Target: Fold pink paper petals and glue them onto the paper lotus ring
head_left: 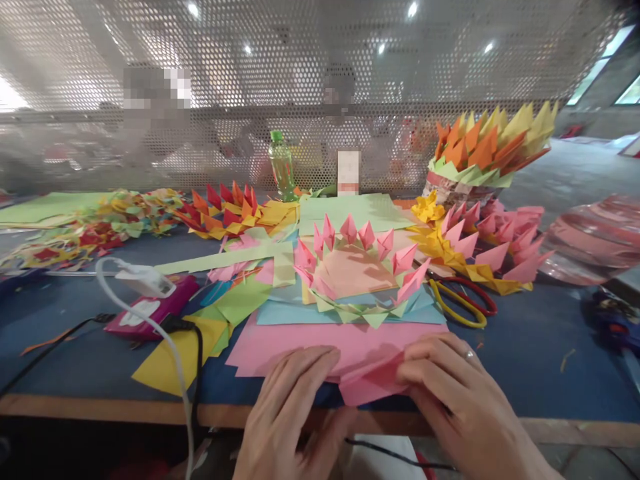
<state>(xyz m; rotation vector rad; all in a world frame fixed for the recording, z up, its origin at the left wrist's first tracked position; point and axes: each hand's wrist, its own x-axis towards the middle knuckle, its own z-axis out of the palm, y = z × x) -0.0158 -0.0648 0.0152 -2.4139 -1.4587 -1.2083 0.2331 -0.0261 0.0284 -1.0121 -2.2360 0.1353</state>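
Observation:
A folded pink sheet of paper (373, 380) is tilted up at the table's front edge. My right hand (455, 393), with a ring on one finger, pinches its right end between thumb and fingers. My left hand (295, 407) rests its outstretched fingers on the near edge of the pink paper stack (295, 347), thumb apart, beside the folded sheet. Behind the hands, a ring of folded paper with pink points (349, 230) and a green base (370, 315) sits on blue paper (280, 313).
Yellow-and-red scissors (457, 303) lie right of the stack. At left are a purple power strip (150, 307) with cables and paper scraps (115, 220). Behind stand a green-capped bottle (281, 167), a perforated metal screen (300, 73) and an orange-yellow paper piece (480, 153).

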